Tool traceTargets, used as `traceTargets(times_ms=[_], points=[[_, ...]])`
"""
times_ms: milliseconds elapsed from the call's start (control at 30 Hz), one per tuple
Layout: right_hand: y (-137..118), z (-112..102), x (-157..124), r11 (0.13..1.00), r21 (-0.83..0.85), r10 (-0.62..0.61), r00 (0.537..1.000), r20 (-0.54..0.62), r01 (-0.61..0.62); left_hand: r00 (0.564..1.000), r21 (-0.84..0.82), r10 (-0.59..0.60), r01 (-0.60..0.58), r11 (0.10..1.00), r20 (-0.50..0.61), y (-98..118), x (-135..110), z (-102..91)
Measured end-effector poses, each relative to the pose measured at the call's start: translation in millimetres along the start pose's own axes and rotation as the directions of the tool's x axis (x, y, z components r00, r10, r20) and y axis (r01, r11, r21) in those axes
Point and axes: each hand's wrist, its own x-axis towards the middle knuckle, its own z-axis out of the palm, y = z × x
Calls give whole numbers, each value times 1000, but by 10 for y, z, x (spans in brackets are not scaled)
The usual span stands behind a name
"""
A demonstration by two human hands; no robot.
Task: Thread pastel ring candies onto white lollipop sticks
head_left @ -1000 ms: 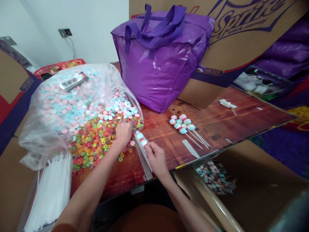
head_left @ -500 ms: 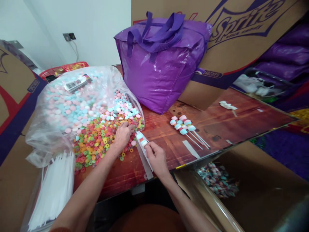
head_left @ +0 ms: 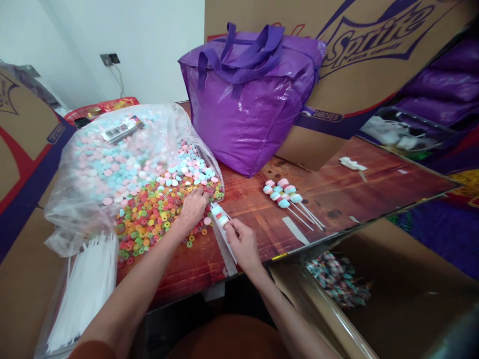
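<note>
Left hand (head_left: 192,208) at bright ring candies (head_left: 153,213), grip unclear, right hand (head_left: 242,243) pinching pastel candy stick (head_left: 219,215), near front edge of table (head_left: 183,276), carton (head_left: 374,80) printed "24BOXES"

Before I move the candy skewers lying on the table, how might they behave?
The candy skewers are probably end-heavy, with candies bunched at one end. Their sticks look thin and straight, so likely fairly stiff. Rounded candies could let them roll.

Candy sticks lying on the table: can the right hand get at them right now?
Probably yes: only tabletop seems to lie between the right hand and the candy sticks. But its grip holds another loaded stick, which may hinder picking one up.
</note>
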Motion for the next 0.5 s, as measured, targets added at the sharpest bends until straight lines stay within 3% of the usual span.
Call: traceTargets(times_ms=[133, 200, 333, 400, 500], points=[[2, -17, -20, 1000, -14, -3, 1000, 1, 3, 993, -89, -93, 87, 992, -68, -25, 8, 38], [-9, -35, -28, 1000, -16, -4, 1000, 2, 4, 976, -255, -174, 136, 957, -134, -24, -14, 62], [-32, -62, -11, 1000, -19, -18, 1000, -2, 18, 952, -641, -280, 139, 755, -124, -31, -117, 68], [-30, -48, 20, 999, -15, -30, 1000, -1, 30, 948, -671, -292, 134, 729, -128, -71, -191, 53], [-46, 33, 29, 1000, -15, -22, 1000, -11, 22, 954, -565, -247, 113, 818, -168, -127, -278, 32]])
